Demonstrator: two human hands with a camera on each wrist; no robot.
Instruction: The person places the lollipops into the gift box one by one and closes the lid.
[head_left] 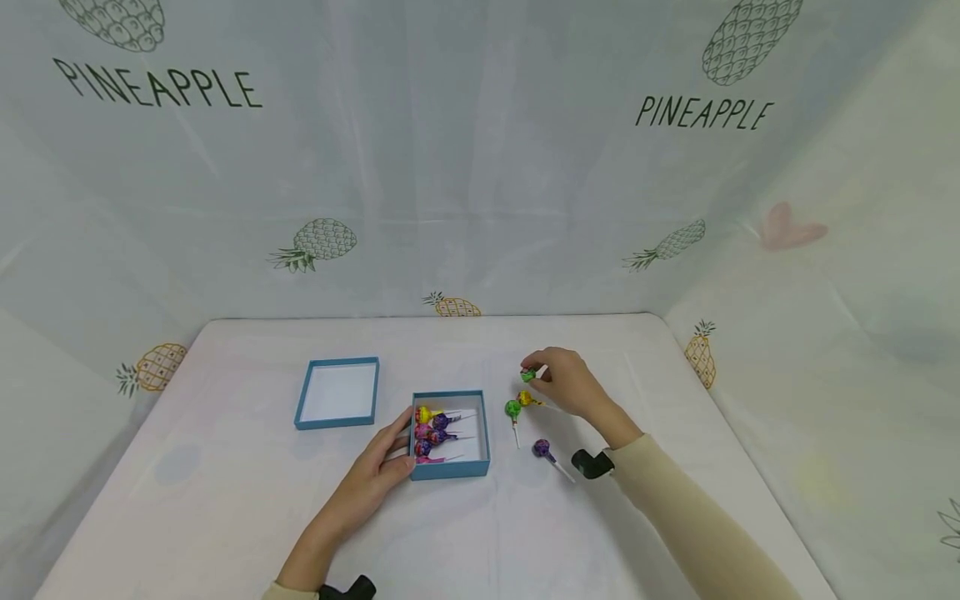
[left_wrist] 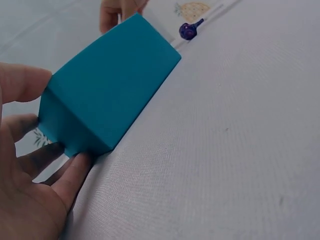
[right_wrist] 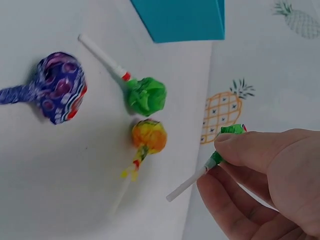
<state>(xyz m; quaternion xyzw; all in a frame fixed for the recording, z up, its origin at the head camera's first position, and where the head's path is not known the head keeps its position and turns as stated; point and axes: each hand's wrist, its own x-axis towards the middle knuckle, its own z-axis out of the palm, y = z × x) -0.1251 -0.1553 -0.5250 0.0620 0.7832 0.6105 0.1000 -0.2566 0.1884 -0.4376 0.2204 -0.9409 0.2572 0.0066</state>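
My right hand [head_left: 566,381] pinches a green-wrapped lollipop [right_wrist: 216,159] between thumb and fingers, its white stick slanting down in the right wrist view. Below that hand lie a yellow lollipop [head_left: 525,398], another green lollipop [head_left: 513,409] and, nearer me, a purple lollipop [head_left: 542,448]. To their left is an open blue box [head_left: 450,471] with several pink, purple and yellow lollipops [head_left: 438,436] inside, heads to the left. My left hand [head_left: 375,467] rests its fingertips against the box's left side, thumb at the near corner.
A blue-rimmed lid [head_left: 337,421] with a white inside lies to the left and beyond the box. Everything rests on a white cloth-covered table [head_left: 225,483]. A pineapple-print curtain [head_left: 480,167] hangs behind its far edge and along the sides.
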